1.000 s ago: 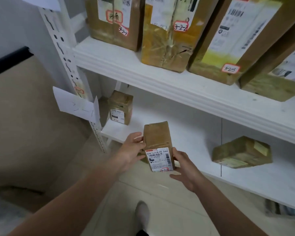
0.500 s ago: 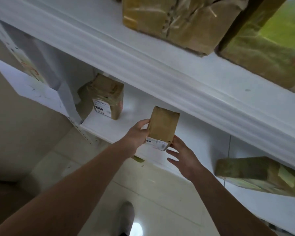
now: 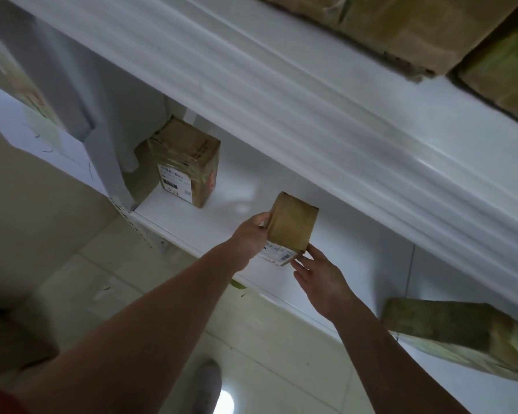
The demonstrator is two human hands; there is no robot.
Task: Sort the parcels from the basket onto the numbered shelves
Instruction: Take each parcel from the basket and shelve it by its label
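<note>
Head view, left grip [image 3: 249, 235] holds parcel [image 3: 292, 224], right grip [image 3: 320, 276] apparently touching

floor: pale tiles [image 3: 126, 294] | grey shoe [image 3: 205, 383] standing on tiles | bright glare spot [image 3: 225, 402] just beside shoe

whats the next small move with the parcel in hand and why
Probably lower the parcel onto the bare shelf under it: the left hand grips its side, the right hand touches its lower corner, and it hangs tilted between the standing box and the flat box.
</note>
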